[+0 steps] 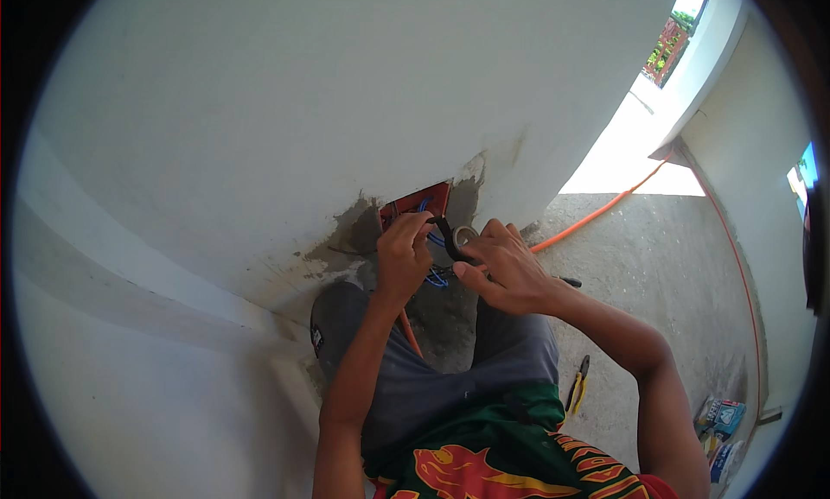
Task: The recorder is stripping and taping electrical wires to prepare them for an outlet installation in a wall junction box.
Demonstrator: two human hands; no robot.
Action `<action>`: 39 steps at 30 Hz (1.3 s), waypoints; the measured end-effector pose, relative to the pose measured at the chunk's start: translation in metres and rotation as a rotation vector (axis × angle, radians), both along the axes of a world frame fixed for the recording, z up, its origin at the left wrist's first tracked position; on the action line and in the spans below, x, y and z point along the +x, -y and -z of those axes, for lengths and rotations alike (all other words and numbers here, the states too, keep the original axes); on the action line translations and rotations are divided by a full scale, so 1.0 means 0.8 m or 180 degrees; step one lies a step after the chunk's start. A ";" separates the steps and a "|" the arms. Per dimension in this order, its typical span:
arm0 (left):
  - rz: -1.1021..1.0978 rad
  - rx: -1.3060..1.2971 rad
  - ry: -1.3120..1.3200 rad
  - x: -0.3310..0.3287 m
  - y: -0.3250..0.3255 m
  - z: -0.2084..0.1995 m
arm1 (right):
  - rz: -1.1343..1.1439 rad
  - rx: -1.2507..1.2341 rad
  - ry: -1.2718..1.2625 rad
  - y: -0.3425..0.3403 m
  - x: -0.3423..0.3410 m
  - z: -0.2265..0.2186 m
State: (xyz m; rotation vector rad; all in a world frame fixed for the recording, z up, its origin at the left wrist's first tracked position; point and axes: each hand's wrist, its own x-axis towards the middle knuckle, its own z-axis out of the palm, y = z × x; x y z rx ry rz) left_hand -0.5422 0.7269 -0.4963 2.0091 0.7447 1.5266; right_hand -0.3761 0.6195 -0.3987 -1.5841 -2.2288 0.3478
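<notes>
Two-handed hold on black tape [446, 232] at orange wall box [439, 196]

Left hand [404, 255]: fingertips pinched on far end; can't tell what else is in there. Right hand [510, 267]: fingers curled on tape roll [464, 235]. Black tape spans between, just near of orange wall box. Blue wires [438, 279] nearer; pliers [577, 385] right, on floor [635, 305].

Past the lap in dark grey trousers [432, 387], the bare left hand [403, 257] pinches thumb against forefinger, while the bare right hand [510, 273], back upward, curls its fingers, its bent elbow [653, 361] right of the lap.
</notes>
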 end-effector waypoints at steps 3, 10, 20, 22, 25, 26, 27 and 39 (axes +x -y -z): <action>0.0289 0.0054 -0.0121 0.010 0.004 -0.002 | -0.0280 -0.0336 -0.1119 -0.018 -0.020 -0.060; -0.0263 0.0456 -0.0094 0.010 -0.001 0.005 | 0.0254 -0.0736 0.0837 -0.006 -0.010 -0.054; -0.0129 0.0512 -0.0135 0.019 -0.003 -0.017 | -0.0188 -0.0365 -0.0093 0.014 0.003 -0.046; 0.0026 0.0629 -0.0281 0.012 0.005 -0.021 | -0.0312 -0.0609 -0.0372 -0.018 -0.004 -0.086; 0.0348 0.0090 -0.0094 -0.006 -0.003 -0.002 | -0.0830 -0.0490 -0.1865 -0.079 0.010 -0.066; 0.0348 0.0085 -0.0116 -0.006 -0.001 -0.002 | -0.0389 -0.0308 -0.1079 -0.085 0.029 -0.041; 0.0295 -0.0188 0.0043 -0.006 0.001 -0.004 | 0.0055 -0.0119 -0.0284 -0.084 0.043 -0.028; -0.0050 -0.0087 0.0040 0.003 0.004 -0.008 | 0.0066 -0.0001 -0.0045 -0.056 0.029 -0.025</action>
